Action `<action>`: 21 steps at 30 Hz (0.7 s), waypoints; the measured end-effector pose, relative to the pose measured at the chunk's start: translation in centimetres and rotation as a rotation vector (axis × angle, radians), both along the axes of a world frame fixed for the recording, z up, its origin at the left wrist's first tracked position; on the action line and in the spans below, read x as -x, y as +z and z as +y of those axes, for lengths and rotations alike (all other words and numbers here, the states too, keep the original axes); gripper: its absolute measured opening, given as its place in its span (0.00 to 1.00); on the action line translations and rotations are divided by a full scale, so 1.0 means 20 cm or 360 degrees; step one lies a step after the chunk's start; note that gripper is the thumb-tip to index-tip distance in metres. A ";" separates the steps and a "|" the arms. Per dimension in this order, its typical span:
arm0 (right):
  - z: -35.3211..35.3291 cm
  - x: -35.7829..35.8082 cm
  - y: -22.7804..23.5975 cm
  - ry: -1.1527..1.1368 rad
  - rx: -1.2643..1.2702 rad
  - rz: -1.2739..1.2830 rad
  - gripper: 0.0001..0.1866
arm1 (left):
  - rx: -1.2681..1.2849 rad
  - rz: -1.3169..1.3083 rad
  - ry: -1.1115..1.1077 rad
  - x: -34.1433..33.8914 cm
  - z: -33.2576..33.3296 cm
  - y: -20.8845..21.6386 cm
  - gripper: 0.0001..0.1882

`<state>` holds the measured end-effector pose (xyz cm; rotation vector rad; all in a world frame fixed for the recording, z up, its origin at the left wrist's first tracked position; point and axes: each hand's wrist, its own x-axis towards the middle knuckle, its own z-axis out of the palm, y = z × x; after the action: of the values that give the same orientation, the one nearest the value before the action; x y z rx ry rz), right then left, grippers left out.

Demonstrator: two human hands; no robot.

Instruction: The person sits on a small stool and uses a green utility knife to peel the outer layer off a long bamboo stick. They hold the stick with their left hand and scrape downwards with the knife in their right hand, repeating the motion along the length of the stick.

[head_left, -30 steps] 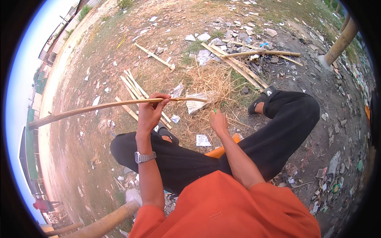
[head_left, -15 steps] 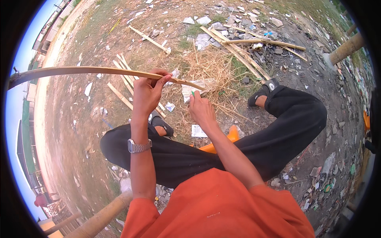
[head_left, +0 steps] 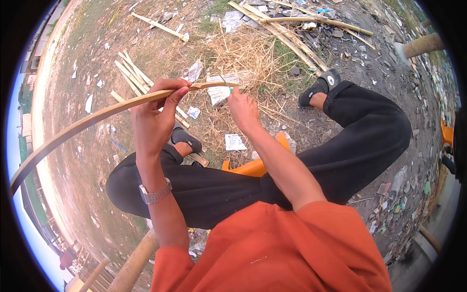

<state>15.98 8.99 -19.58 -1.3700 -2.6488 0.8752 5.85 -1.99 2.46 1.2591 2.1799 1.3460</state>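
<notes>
A long bamboo strip (head_left: 97, 115) runs from the far left edge toward the middle, its thin end near my right hand. My left hand (head_left: 154, 112) pinches the strip between thumb and fingers, a little short of that end. My right hand (head_left: 244, 111) is closed beside the strip's tip. A small green bit (head_left: 231, 90) shows at its fingers, seemingly part of a thin tool; its blade or point is too small to make out. Pale straw-like shavings (head_left: 258, 53) lie on the ground beyond my hands.
Several split bamboo pieces lie at left (head_left: 134, 73) and at the far right (head_left: 287, 36). An orange plastic piece (head_left: 250, 168) sits between my legs. Bamboo poles stand at right (head_left: 423, 45) and lower left (head_left: 136, 260). Litter (head_left: 396, 194) covers the ground at right.
My left hand has moved left and lower, and the strip's far end now hangs lower. My right hand has shifted slightly up, staying at the tip. The view has tilted.
</notes>
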 end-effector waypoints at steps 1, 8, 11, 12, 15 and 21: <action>0.03 0.01 -0.03 0.0058 -0.0014 -0.0074 0.07 | -0.0028 0.0014 -0.0018 -0.02 0.01 0.00 0.04; 0.22 -0.01 -0.47 -0.0156 0.0443 -0.0250 0.16 | -0.0075 0.0036 -0.0075 -0.02 0.01 -0.02 0.04; 0.26 -0.03 -0.53 -0.0143 0.0381 -0.0229 0.14 | -0.0058 -0.0045 0.0005 -0.02 -0.02 -0.02 0.04; 0.29 -0.05 -0.60 -0.0046 0.0290 -0.0314 0.14 | -0.0071 -0.0072 -0.0005 -0.01 0.00 -0.02 0.04; 0.32 -0.05 -0.74 0.0169 0.0093 -0.0497 0.15 | -0.0077 -0.0037 -0.0020 -0.03 -0.01 -0.02 0.04; 0.30 -0.03 -0.51 -0.0039 0.0456 -0.0336 0.22 | 0.0049 0.0370 0.0077 -0.02 0.06 0.02 0.05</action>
<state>16.63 15.08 -29.80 -1.6361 -2.7322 1.2099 6.24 -0.78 2.90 1.4224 2.3901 1.2324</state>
